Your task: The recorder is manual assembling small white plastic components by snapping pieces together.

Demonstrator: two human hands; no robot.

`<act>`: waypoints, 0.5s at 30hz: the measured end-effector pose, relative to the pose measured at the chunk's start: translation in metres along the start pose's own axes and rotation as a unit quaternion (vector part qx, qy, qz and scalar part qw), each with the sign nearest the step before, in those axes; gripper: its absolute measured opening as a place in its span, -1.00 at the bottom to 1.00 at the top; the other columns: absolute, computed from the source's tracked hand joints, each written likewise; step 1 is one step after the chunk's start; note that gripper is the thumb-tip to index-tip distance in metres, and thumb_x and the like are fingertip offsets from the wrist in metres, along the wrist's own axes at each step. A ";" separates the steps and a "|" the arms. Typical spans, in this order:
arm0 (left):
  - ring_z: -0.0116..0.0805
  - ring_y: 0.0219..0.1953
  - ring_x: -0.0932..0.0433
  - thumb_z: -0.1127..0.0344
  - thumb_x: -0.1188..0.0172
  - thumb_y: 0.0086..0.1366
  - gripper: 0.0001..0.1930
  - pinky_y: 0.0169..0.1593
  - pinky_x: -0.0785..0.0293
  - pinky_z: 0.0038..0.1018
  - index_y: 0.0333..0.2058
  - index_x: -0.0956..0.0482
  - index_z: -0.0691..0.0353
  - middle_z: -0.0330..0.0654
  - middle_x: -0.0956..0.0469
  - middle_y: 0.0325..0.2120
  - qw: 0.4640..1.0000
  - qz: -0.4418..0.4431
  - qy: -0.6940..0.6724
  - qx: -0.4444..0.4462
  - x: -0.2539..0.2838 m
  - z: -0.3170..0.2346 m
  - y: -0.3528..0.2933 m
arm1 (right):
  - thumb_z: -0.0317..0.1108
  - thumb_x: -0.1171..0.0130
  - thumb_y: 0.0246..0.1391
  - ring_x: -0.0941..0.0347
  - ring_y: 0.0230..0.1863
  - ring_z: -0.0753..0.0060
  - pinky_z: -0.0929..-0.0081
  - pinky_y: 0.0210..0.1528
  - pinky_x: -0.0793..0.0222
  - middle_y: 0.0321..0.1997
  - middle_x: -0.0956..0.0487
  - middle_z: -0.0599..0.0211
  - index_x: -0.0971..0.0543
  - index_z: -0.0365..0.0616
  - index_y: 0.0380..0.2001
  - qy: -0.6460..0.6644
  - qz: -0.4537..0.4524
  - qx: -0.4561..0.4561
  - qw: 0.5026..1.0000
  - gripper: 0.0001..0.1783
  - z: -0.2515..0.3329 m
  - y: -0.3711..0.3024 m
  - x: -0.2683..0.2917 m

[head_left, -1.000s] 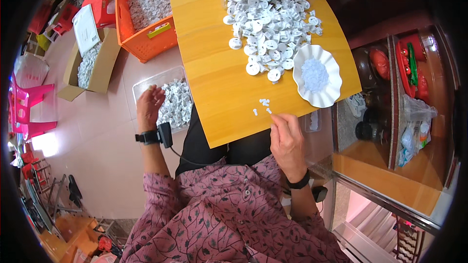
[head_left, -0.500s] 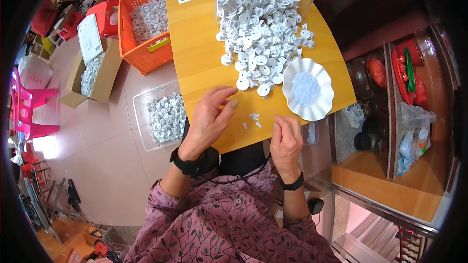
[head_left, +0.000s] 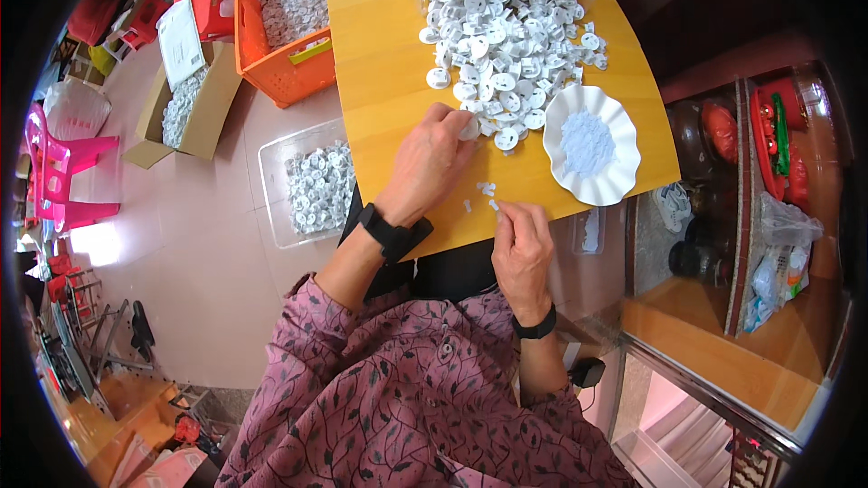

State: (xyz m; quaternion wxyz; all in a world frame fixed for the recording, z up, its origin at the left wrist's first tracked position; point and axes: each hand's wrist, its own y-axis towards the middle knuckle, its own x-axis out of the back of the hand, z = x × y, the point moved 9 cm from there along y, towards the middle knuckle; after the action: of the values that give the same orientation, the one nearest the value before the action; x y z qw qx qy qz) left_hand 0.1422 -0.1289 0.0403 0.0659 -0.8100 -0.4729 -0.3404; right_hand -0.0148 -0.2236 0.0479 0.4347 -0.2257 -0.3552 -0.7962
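My left hand (head_left: 429, 163) is closed at the near edge of a heap of white round plastic parts (head_left: 493, 36), with one white disc-shaped part (head_left: 469, 128) between thumb and fingers. My right hand (head_left: 524, 248) is by the table's front edge. Its thumb and forefinger pinch at a small white plastic piece (head_left: 494, 205), one of several tiny pieces; a little cluster (head_left: 486, 188) of them lies just beyond. Right of the heap, a white wavy-rimmed dish (head_left: 624, 183) contains pale bluish-white small stuff, too fine to make out.
The yellow wooden table (head_left: 380, 63) carries the heap, which spills from a clear bin. Left on the floor are a clear tub (head_left: 271, 208), an orange crate (head_left: 285, 81) and a cardboard box (head_left: 212, 104), all holding white parts. Shelves (head_left: 741, 217) stand at the right.
My left hand has reached forward to the heap and closed on a disc-shaped part. My right hand has come to the tiny pieces and pinches at one. The whole view has shifted slightly.
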 end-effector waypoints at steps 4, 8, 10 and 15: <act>0.06 -0.31 -0.57 0.36 -0.26 0.20 -0.80 -0.24 -0.50 -0.20 -0.22 -0.60 0.31 0.05 -0.53 -0.27 0.999 -0.023 0.045 0.008 -0.002 -0.001 -0.003 | -0.62 -0.15 0.10 -0.51 -0.23 0.00 0.22 -0.20 -0.46 -0.23 -0.50 0.09 -0.58 -0.28 -0.20 -0.003 -0.004 0.008 1.000 -0.82 0.005 -0.004 0.002; 0.09 -0.33 -0.56 0.38 -0.25 0.17 -0.83 -0.25 -0.50 -0.18 -0.27 -0.59 0.31 0.05 -0.52 -0.33 0.999 -0.025 0.048 -0.008 -0.002 -0.002 -0.007 | -0.62 -0.15 0.08 -0.49 -0.20 0.00 0.21 -0.14 -0.44 -0.22 -0.49 0.10 -0.58 -0.30 -0.19 -0.044 0.018 0.015 0.999 -0.81 0.009 -0.003 -0.003; 0.09 -0.34 -0.56 0.39 -0.25 0.17 -0.84 -0.25 -0.50 -0.18 -0.27 -0.59 0.31 0.06 -0.52 -0.35 0.999 -0.023 0.040 -0.014 -0.001 -0.003 -0.009 | -0.62 -0.16 0.07 -0.47 -0.18 0.00 0.20 -0.12 -0.43 -0.22 -0.48 0.10 -0.58 -0.32 -0.20 -0.069 0.030 0.025 0.997 -0.80 0.012 -0.003 -0.005; 0.09 -0.36 -0.55 0.41 -0.25 0.14 -0.78 -0.26 -0.49 -0.19 -0.20 -0.62 0.28 0.06 -0.51 -0.38 1.000 0.003 0.031 -0.005 0.004 -0.003 -0.016 | -0.62 -0.17 0.00 -0.45 -0.12 -0.01 0.17 -0.08 -0.41 -0.20 -0.47 0.10 -0.58 -0.35 -0.20 -0.128 0.052 0.084 0.987 -0.77 0.022 -0.008 -0.013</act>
State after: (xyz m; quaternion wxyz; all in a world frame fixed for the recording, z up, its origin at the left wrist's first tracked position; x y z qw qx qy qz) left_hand 0.1292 -0.1186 0.0416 0.0773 -0.8007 -0.4667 -0.3675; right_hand -0.0134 -0.1969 0.0502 0.4442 -0.3068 -0.4609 -0.7043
